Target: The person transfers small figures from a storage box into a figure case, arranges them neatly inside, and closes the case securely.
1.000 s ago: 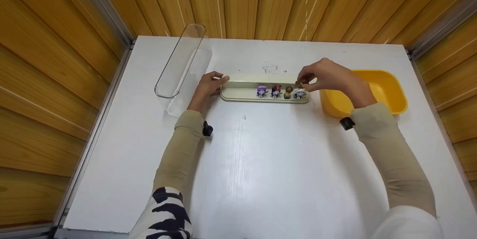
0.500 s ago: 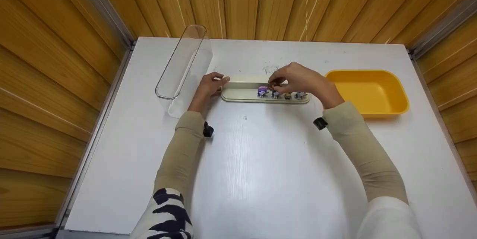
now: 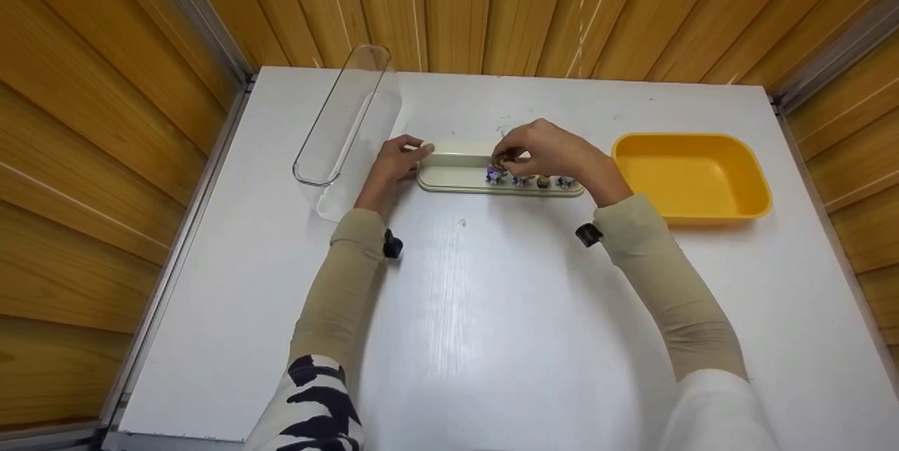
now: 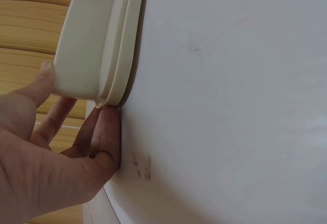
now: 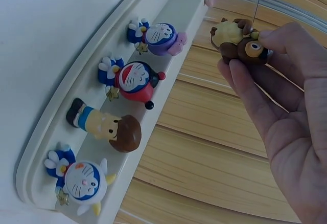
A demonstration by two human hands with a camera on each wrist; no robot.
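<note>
A long cream base (image 3: 456, 175) lies at the middle of the white table (image 3: 491, 310), with several small figurines standing in a row on its right half. From left to right they are a purple one (image 5: 161, 35), a red one (image 5: 134, 79), a brown-haired boy (image 5: 110, 127) and a white-and-blue one (image 5: 82, 180). My right hand (image 3: 507, 158) pinches a small brown figurine (image 5: 237, 42) in the air just above the purple one. My left hand (image 3: 411, 154) grips the base's left end (image 4: 87, 55), thumb on the end wall and fingers at the rim.
A clear, long plastic cover (image 3: 342, 114) lies at the back left of the table. An empty yellow tub (image 3: 692, 173) stands to the right of the base. Wooden walls close in the table at the back and on both sides.
My right hand has carried the brown figurine left, from the base's right end near the yellow tub to above the purple figurine. The left hand has stayed put.
</note>
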